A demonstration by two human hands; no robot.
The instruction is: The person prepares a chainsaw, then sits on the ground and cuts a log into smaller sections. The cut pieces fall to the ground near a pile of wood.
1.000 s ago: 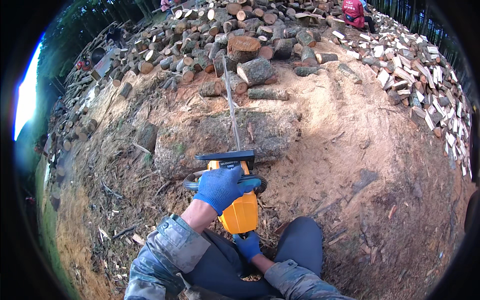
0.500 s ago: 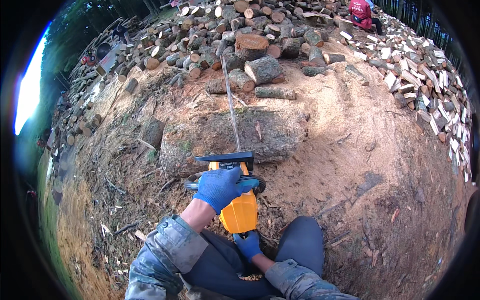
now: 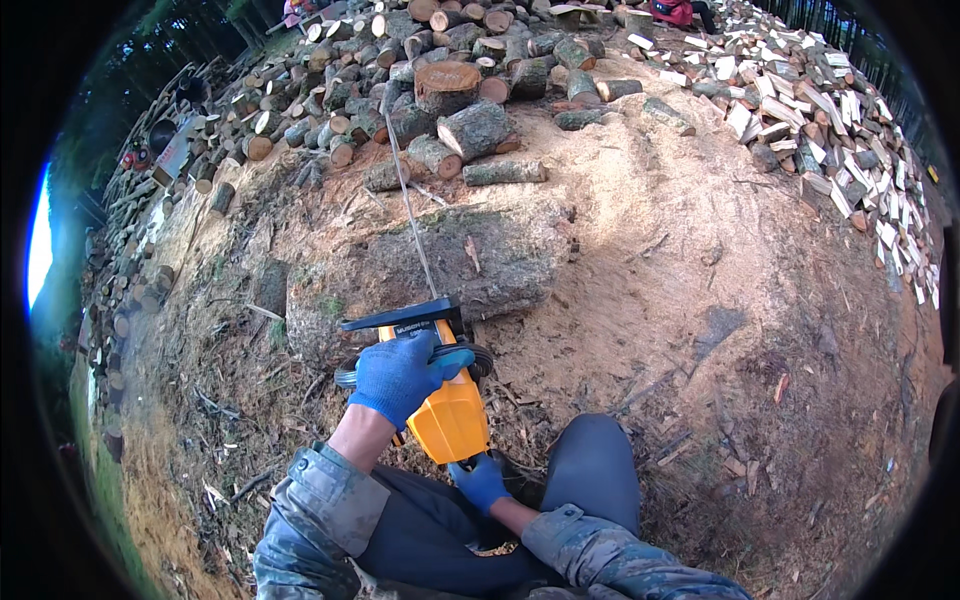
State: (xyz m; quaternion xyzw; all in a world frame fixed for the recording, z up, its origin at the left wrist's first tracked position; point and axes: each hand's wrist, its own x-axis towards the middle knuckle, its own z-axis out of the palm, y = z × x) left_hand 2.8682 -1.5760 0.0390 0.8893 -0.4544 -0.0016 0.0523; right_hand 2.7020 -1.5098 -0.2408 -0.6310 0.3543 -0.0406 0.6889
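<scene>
With my left hand (image 3: 400, 376), in a blue glove, I grip the front handle of an orange chainsaw (image 3: 448, 424). Its rear handle is in my right hand (image 3: 480, 482), gloved alike and partly hidden behind the housing. The long guide bar (image 3: 413, 222) points away from me, leaning slightly left. It passes across a thick, bark-covered log (image 3: 500, 262) lying crosswise on the ground. Whether the chain touches the bark, I cannot tell. A black hand guard (image 3: 400, 314) stands between my left hand and the bar.
Beyond the log lie short log pieces (image 3: 505, 172) and a big heap of cut rounds (image 3: 447, 88). Split firewood (image 3: 850, 150) is piled at the right. Sawdust (image 3: 640, 200) covers much of the slope. A person in red (image 3: 672, 10) is at the far edge.
The whole scene has shifted left and slightly up in the picture. Both hands keep their hold on the chainsaw, which still lies across the log at nearly the same spot.
</scene>
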